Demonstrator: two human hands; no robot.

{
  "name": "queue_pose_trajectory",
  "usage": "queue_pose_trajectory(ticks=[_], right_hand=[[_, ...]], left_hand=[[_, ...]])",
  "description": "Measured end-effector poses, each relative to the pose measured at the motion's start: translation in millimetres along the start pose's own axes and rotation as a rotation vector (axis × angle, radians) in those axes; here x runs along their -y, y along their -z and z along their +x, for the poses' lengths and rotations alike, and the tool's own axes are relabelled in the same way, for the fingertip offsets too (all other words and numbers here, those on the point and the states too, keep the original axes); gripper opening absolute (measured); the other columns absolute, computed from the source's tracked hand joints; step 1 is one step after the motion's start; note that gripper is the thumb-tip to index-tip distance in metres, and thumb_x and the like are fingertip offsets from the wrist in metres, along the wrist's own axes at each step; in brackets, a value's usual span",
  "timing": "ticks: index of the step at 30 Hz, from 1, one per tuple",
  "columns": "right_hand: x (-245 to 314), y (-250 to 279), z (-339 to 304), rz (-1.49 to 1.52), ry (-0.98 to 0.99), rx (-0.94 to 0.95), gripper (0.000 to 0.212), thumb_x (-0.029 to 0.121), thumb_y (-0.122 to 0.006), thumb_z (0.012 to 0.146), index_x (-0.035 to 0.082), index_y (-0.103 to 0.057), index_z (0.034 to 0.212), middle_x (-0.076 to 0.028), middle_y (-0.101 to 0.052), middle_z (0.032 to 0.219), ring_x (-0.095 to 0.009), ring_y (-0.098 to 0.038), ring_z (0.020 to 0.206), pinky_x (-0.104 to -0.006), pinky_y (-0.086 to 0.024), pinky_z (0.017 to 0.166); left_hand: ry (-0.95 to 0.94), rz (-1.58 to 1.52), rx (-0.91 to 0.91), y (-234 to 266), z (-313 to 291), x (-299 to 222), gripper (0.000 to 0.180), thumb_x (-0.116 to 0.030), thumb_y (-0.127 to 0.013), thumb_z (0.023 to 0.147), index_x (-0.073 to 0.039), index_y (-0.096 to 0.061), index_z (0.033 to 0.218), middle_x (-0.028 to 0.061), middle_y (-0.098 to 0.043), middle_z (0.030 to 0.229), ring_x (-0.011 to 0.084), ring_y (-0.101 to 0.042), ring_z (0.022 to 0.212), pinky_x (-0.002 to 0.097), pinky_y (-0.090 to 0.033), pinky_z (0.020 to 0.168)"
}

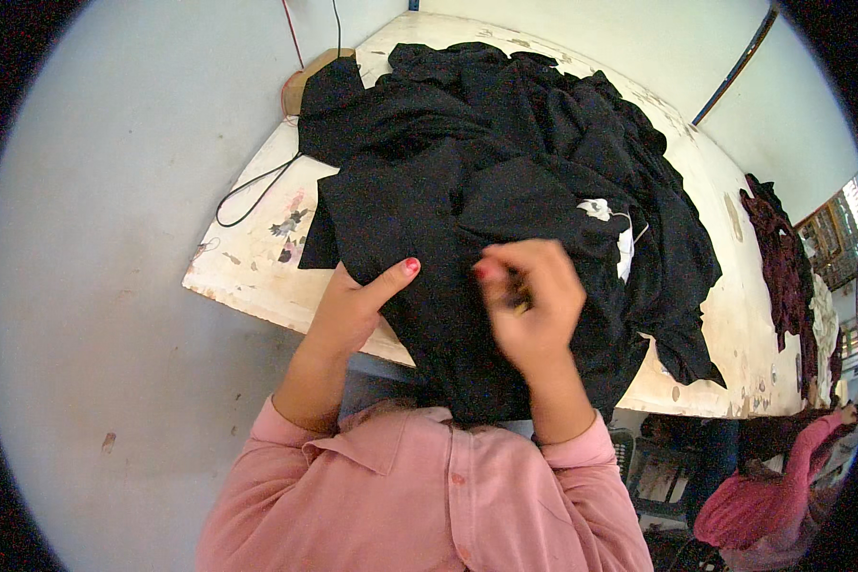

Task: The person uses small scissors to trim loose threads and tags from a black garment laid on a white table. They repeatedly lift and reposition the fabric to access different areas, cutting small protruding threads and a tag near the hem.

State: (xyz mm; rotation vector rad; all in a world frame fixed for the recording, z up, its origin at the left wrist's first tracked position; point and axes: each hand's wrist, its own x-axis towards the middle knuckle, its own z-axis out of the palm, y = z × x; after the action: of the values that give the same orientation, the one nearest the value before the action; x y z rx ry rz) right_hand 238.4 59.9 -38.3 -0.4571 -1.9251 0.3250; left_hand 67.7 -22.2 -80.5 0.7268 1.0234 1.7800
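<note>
A large heap of black cloth (543,124) covers much of the table, and its near part hangs over the front edge toward me. My left hand (353,310) grips the left edge of this cloth, thumb on top and the other fingers hidden underneath. Over the middle of the cloth is my right hand (541,300), its fingers curled and partly smeared by motion. Something small, dark and yellowish shows inside that curl, too blurred to name. Right of it, a crumpled white scrap (596,208) and a white strip (625,253) lie on the black cloth.
The worn, stained cream table (234,276) meets a pale wall on the left. A tan block-shaped object (296,93) and a black cord loop (227,205) are at its left side. Maroon garments (777,257) lie far right; a person in pink (748,510) is beyond the right edge.
</note>
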Motion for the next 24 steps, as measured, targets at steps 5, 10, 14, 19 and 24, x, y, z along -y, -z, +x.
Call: queue_pose_trajectory(ticks=[5,10,14,19,24], right_hand=[[-12,15,29,-0.072,-0.113,0.106,0.031,-0.001,-0.070,0.072,0.003,-0.066,0.103,-0.014,-0.063,0.093,-0.028,-0.064,0.083,-0.0324,-0.051,0.072],[-16,-15,37,0.095,-0.184,0.366,0.023,0.007,-0.075,0.075,0.001,-0.068,0.096,-0.010,-0.065,0.082,-0.020,-0.064,0.081,-0.0281,-0.049,0.073],[-30,-22,29,0.411,-0.426,0.179,0.011,0.012,-0.072,0.082,0.003,-0.068,0.086,-0.001,-0.063,0.077,-0.008,-0.056,0.069,-0.0235,-0.043,0.059],[-49,24,27,1.275,-0.654,0.153,0.014,0.016,-0.067,0.086,0.005,-0.059,0.086,-0.007,-0.062,0.083,-0.010,-0.042,0.053,-0.0227,-0.032,0.046],[-46,51,20,1.259,-0.188,0.392,0.026,0.024,-0.075,0.075,0.005,-0.060,0.067,-0.010,-0.059,0.069,-0.017,-0.053,0.061,-0.0259,-0.038,0.052]], left_hand=[[-0.034,0.104,0.002,6,2,6,0.046,-0.010,-0.072,0.083,0.003,-0.054,0.123,0.0092,-0.061,0.117,0.0173,-0.058,0.105,0.0311,-0.044,0.093],[-0.059,0.132,0.053,6,2,9,0.044,-0.010,-0.071,0.084,0.003,-0.054,0.122,0.0092,-0.062,0.117,0.0170,-0.058,0.105,0.0309,-0.045,0.092],[-0.044,0.127,0.061,5,2,5,0.043,-0.010,-0.071,0.084,0.003,-0.055,0.121,0.0096,-0.062,0.116,0.0171,-0.058,0.103,0.0306,-0.045,0.091],[0.044,0.112,-0.006,8,1,1,0.045,-0.010,-0.072,0.081,0.004,-0.055,0.121,0.0106,-0.063,0.113,0.0189,-0.059,0.102,0.0307,-0.045,0.090],[0.054,0.025,-0.048,13,6,7,0.043,-0.012,-0.072,0.082,0.004,-0.056,0.119,0.0112,-0.064,0.113,0.0205,-0.060,0.102,0.0310,-0.046,0.090]])
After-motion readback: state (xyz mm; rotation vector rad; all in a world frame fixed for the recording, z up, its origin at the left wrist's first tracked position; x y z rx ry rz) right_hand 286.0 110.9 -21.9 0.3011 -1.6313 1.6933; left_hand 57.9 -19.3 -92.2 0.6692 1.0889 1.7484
